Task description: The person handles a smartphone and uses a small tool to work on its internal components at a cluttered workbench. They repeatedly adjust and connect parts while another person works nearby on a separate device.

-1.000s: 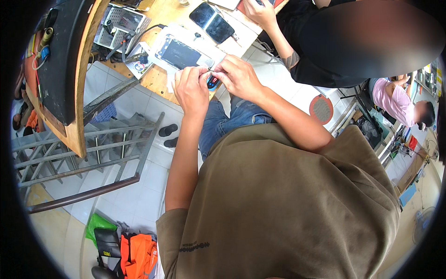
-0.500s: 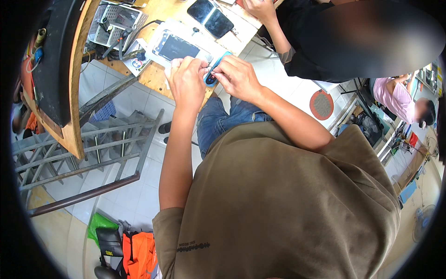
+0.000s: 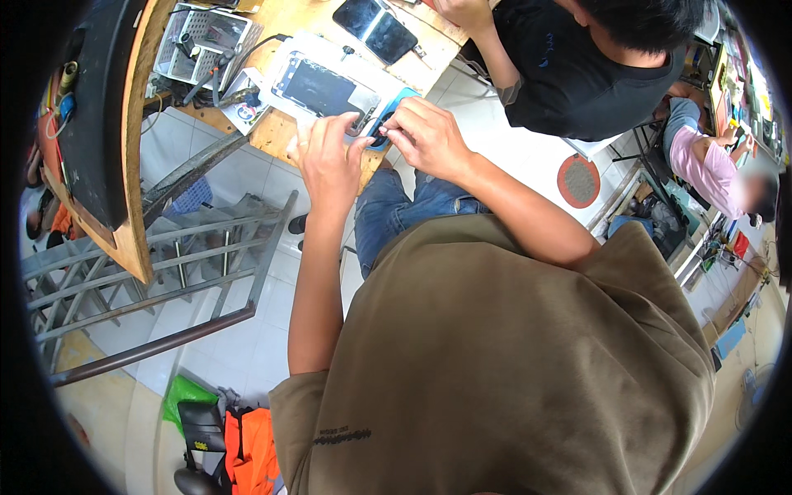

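Observation:
My left hand (image 3: pixel 328 161) is beside the near edge of a white phone-sized part with a dark rectangular panel (image 3: pixel 320 89). Its thumb and fingers are apart, with nothing visible between them. My right hand (image 3: pixel 431 142) has its fingertips pinched together over a blue-edged, dark piece (image 3: pixel 403 97), close to the left thumb. Whatever those fingertips hold is too small to make out. The panel part and the blue-edged piece lie side by side on a pale mat (image 3: pixel 375 78) at the near end of the wooden table.
A glossy dark phone (image 3: pixel 375 31) lies farther back on the wooden table (image 3: pixel 272 144). At left are a white basket (image 3: pixel 194 62) of tools, cables and a wooden-edged black panel (image 3: pixel 91 124). A co-worker in a black shirt (image 3: pixel 569 78) sits at far right. Metal stairs (image 3: pixel 173 264) are lower left.
My left hand has opened from a pinch and drawn slightly away from the right fingertips. My right hand stays pinched at the blue-edged piece. The co-worker's head has shifted.

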A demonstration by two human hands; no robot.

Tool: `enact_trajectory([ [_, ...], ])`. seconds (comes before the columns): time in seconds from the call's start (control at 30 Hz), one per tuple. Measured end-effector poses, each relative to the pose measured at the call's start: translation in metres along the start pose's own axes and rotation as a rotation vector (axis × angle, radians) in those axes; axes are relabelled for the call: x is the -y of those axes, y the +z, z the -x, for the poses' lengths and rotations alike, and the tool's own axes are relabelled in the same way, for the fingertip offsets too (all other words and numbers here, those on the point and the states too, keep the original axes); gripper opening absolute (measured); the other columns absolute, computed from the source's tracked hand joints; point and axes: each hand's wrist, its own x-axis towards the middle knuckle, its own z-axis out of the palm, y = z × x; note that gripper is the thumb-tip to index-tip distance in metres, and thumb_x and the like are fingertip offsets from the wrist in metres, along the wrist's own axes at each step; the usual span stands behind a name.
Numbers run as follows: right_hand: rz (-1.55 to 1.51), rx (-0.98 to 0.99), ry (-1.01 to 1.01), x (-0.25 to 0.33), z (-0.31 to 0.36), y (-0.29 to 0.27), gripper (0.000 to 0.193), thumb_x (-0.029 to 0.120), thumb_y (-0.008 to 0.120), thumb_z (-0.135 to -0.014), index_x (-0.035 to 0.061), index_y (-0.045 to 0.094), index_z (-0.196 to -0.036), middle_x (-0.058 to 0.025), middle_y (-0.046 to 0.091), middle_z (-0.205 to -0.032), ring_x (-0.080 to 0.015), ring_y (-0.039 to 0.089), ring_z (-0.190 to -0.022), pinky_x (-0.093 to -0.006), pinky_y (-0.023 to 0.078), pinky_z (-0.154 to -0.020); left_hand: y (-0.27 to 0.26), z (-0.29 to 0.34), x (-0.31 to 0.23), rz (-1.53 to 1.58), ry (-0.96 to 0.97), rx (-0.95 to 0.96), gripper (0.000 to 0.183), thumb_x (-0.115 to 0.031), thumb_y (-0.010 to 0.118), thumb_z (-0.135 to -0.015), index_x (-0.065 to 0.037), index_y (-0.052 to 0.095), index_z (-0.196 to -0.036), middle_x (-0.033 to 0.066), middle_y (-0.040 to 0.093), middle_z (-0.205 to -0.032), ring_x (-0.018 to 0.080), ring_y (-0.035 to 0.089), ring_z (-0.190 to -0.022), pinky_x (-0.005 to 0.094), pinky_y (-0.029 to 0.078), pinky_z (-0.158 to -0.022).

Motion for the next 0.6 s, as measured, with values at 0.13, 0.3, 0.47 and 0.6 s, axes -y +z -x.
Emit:
enact_trajectory([
  [0.13, -0.006, 0.007, -0.027, 0.002, 0.000, -0.001, 0.020, 0.000, 0.080, -0.077, 0.0048, 0.064, -0.088, -0.0091, 0.061, -0.082, -0.0293, 0.063, -0.078, -0.0398, 0.052, -0.067, -0.001, 0.011, 0.005, -0.017, -0.082, 0.000, 0.034, -0.023, 0.085, -0.080, -0.018, 0.075, -0.112, -0.0006, 0.066, -0.105, 0.0235, 0.057, -0.107, 0.0430, 0.035, -0.095],
  [0.3, -0.034, -0.005, -0.065, 0.010, -0.005, -0.004, 0.019, -0.001, 0.080, -0.077, 0.0038, 0.064, -0.087, -0.0097, 0.061, -0.081, -0.0297, 0.063, -0.075, -0.0395, 0.052, -0.066, 0.007, 0.010, 0.005, -0.004, -0.030, -0.024, 0.033, -0.022, 0.085, -0.080, -0.019, 0.076, -0.111, -0.0002, 0.064, -0.106, 0.0241, 0.057, -0.109, 0.0430, 0.036, -0.096],
  [0.47, -0.057, 0.042, -0.085, 0.021, -0.008, -0.010, 0.021, -0.001, 0.080, -0.075, 0.0027, 0.064, -0.087, -0.0101, 0.061, -0.081, -0.0296, 0.063, -0.074, -0.0396, 0.051, -0.064, 0.009, 0.010, 0.003, 0.070, -0.096, -0.005, 0.026, -0.016, 0.084, -0.080, -0.017, 0.074, -0.104, 0.0014, 0.063, -0.108, 0.0251, 0.056, -0.110, 0.0434, 0.036, -0.097],
  [0.6, -0.145, 0.021, -0.126, 0.034, -0.014, -0.006, 0.022, -0.001, 0.082, -0.075, 0.0023, 0.065, -0.089, -0.0098, 0.061, -0.081, -0.0289, 0.064, -0.075, -0.0388, 0.051, -0.063, 0.013, 0.017, 0.004, 0.102, -0.119, -0.057, 0.022, -0.009, 0.080, -0.081, -0.014, 0.070, -0.100, 0.0035, 0.063, -0.109, 0.0266, 0.056, -0.110, 0.0436, 0.036, -0.099],
])
